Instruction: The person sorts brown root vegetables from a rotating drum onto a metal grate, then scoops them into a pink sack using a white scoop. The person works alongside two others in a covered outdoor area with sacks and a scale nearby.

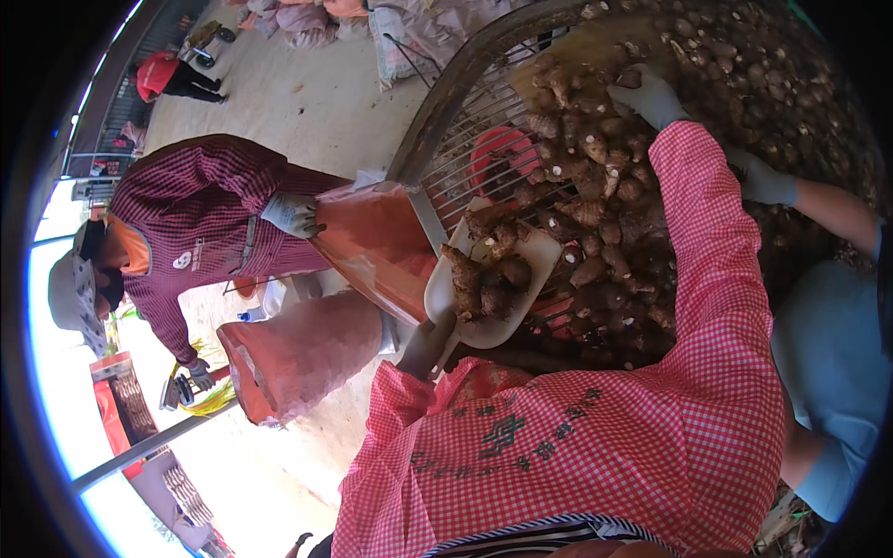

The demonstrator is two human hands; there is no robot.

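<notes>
At the centre, my left hand [424,347] grips the handle of a white plastic scoop [481,336]. Several brown taro corms [497,286] lie in it, some showing pale cut ends. The scoop's far edge is by the mouth of an orange-red sack [377,223], above a metal bar rack [466,157]. My right hand [649,99], in a pale glove, reaches over the heap of taro [593,202] with its fingers around a single corm [628,77]. Part of the heap beneath my right arm is hidden.
A co-worker in a dark checked smock [209,202] holds the sack's edge with a gloved hand [291,213]. Another person's gloved hand [760,178] reaches into the pile from the right. A red basin [499,157] sits under the bars. A filled reddish sack [307,349] stands nearby.
</notes>
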